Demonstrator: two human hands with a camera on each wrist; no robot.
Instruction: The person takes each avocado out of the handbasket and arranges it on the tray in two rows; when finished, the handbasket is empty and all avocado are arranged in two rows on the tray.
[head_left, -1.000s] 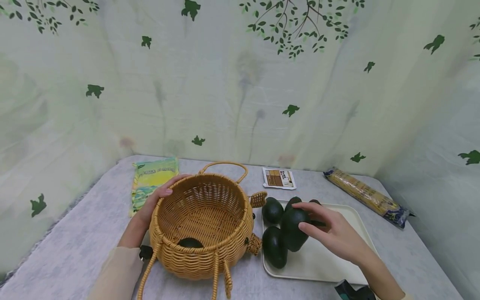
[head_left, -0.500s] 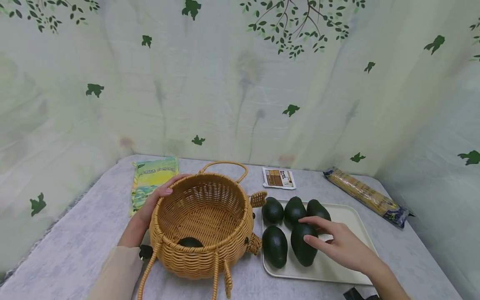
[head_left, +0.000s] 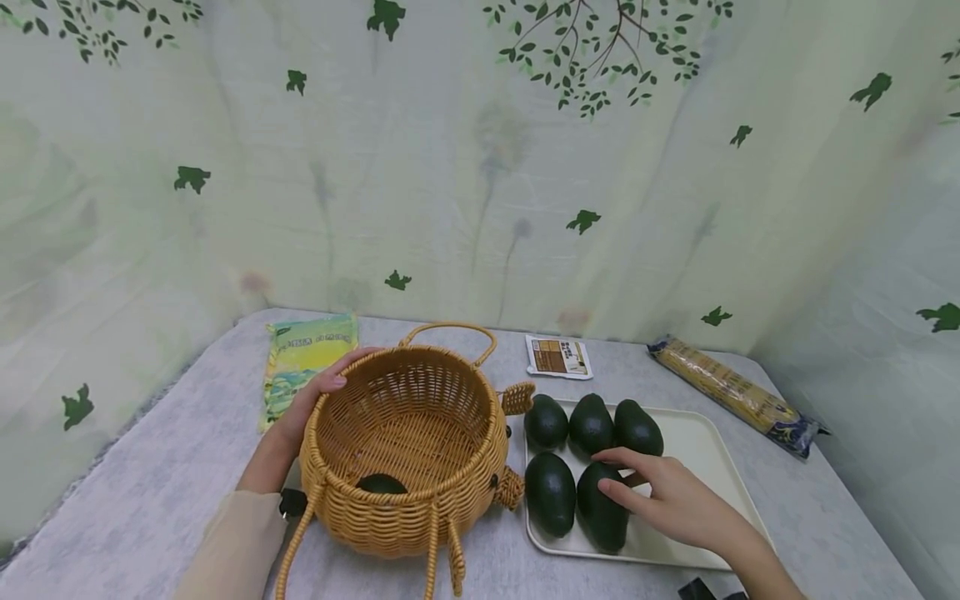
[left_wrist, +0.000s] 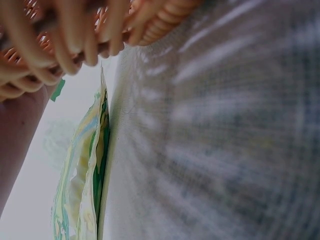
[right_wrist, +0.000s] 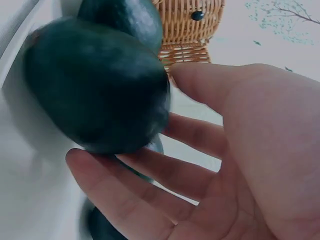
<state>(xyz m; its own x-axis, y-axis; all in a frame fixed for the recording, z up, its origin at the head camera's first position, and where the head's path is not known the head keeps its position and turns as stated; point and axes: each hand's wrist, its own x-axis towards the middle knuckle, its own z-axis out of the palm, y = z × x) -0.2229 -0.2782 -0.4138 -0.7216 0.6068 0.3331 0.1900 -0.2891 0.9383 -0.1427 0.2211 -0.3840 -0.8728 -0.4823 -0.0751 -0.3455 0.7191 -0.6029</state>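
My left hand [head_left: 318, 392] grips the rim of a round wicker basket [head_left: 405, 529] from its left side, thumb at the edge. One dark green avocado [head_left: 381, 484] shows inside, near the front wall. To the right, my right hand [head_left: 667, 500] holds another avocado [head_left: 602, 515] by its upper end, thumb on one side and fingers on the other. That avocado lies low over the cream tray [head_left: 667, 546], beside a second one [head_left: 550, 494] in the front row. Behind them are three more avocados, the middle one [head_left: 591, 423] standing close to its neighbours.
A yellow-green packet [head_left: 309, 358] lies behind the left hand, also seen edge-on in the left wrist view. At the back are a small brown-and-white pouch [head_left: 558, 357] and a long pack of noodles [head_left: 735, 392]. The basket's loop handle [head_left: 450, 327] rises behind it.
The right hand has brought its avocado down from over the others to the tray's front row, moving toward me, so the back row now shows. The left hand and basket stay put.
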